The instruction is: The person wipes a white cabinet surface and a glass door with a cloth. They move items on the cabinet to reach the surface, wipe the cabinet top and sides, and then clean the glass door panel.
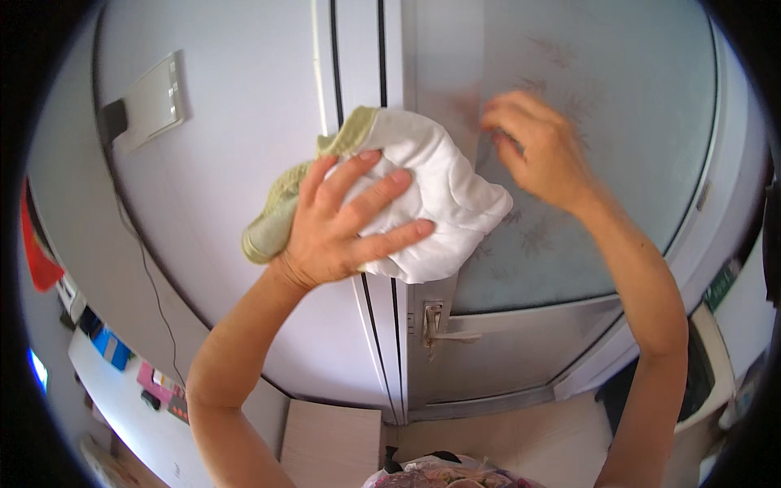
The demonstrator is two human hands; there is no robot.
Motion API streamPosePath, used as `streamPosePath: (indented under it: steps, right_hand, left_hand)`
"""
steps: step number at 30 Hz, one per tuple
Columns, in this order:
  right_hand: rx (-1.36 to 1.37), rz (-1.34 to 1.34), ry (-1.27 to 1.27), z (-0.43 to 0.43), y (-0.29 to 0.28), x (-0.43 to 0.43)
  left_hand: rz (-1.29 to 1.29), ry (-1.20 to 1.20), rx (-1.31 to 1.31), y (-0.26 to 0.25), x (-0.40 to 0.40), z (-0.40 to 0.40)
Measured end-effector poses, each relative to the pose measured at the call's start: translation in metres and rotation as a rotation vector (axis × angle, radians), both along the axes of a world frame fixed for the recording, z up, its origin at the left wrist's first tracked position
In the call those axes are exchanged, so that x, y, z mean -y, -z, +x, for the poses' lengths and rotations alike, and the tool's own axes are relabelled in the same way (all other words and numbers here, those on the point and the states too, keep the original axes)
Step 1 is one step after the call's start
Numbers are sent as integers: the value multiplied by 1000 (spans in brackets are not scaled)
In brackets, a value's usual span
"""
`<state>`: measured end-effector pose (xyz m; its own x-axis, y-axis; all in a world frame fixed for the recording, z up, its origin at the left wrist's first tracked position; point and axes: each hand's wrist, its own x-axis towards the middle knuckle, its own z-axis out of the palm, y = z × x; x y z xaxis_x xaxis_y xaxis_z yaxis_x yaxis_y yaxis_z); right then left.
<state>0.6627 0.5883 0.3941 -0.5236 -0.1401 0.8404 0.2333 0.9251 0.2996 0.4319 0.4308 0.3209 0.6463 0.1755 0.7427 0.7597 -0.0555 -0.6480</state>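
Observation:
Bunched white and pale green fabric (pixel 436 177), perhaps a hat or a garment, is raised in front of a door frame. My left hand (pixel 348 219) lies spread over its near side, fingers apart; the thumb side and whatever is inside or behind the cloth are hidden. To the right of the fabric and apart from it, my right hand (pixel 537 143) is raised before the frosted glass panel (pixel 549 256), slightly blurred, with its fingers curled and nothing visible in them.
Below the fabric is a metal door handle (pixel 433 326) with a key in it. A power strip or wall panel (pixel 155 100) with a black plug and hanging cable is at left. A white desk (pixel 116 396) holds small items. A bin-like container (pixel 711 372) stands at right.

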Motion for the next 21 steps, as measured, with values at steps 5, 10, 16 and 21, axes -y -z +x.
streamPosePath:
  steps: [5,10,16,21]
  right_hand:
    - [-200,485,-218,-37,-69,1]
    - [-234,362,-239,-90,-101,-22]
    - [-363,413,-146,-108,-83,-35]
    - [-479,411,-110,-113,-78,-31]
  left_hand:
    - [289,26,401,-30,2,-10]
    - [308,-9,542,47,-16,40]
    - [214,-127,789,146,26,0]
    - [216,-178,879,111,21,29]
